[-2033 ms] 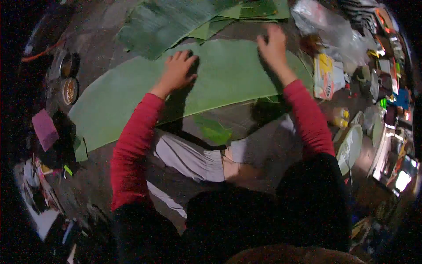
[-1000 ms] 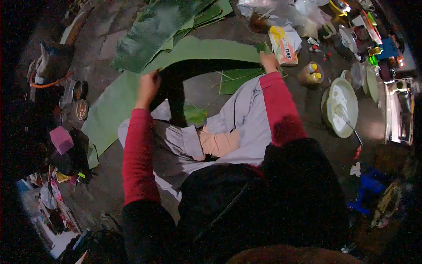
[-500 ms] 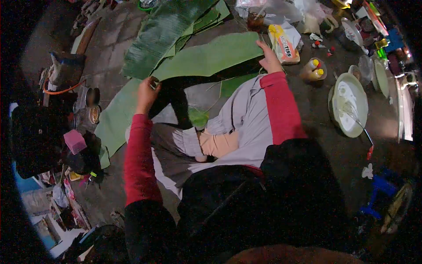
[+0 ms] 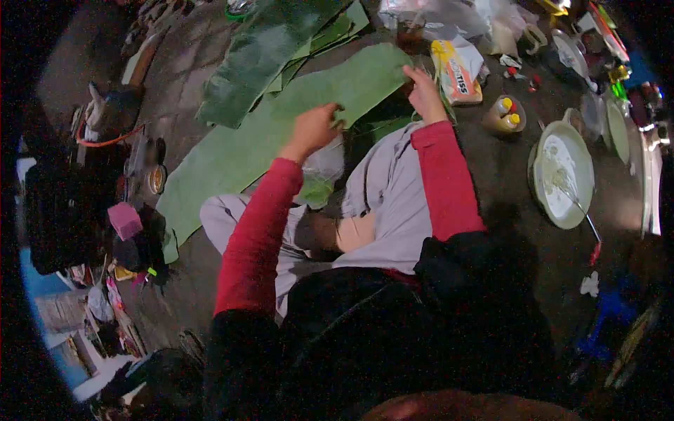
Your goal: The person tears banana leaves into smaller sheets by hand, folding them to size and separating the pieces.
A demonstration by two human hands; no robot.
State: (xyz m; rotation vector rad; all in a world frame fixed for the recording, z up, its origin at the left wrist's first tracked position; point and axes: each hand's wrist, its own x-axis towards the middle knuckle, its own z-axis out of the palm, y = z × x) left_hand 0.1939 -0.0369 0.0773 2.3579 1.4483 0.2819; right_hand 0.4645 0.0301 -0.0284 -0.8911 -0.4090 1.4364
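Observation:
A long, pale green strip of banana leaf (image 4: 232, 158) stretches diagonally in front of me, from beside my left knee up to the tissue pack. My right hand (image 4: 425, 97) pinches its far right end between thumb and fingers. Over the lower edge of the strip is my left hand (image 4: 316, 131), fingers bent, with a gap between fingertips and thumb; it appears to hold nothing. Behind the strip lie darker banana leaves (image 4: 270, 52) in a stack. Between my crossed legs, a clear plastic bag (image 4: 325, 165) lies near a small green leaf piece (image 4: 317, 194).
On my right are a yellow and white tissue pack (image 4: 456, 74), a cup of yellow-capped bottles (image 4: 507, 116) and a bowl of white mixture (image 4: 562, 175) with a utensil. Plastic bags (image 4: 456, 17) lie at the back. A pink box (image 4: 125, 221) stands left.
My left hand has left its place on the strip's lower edge and moved right, toward my right hand. The right hand still pinches the leaf end, which now angles more steeply.

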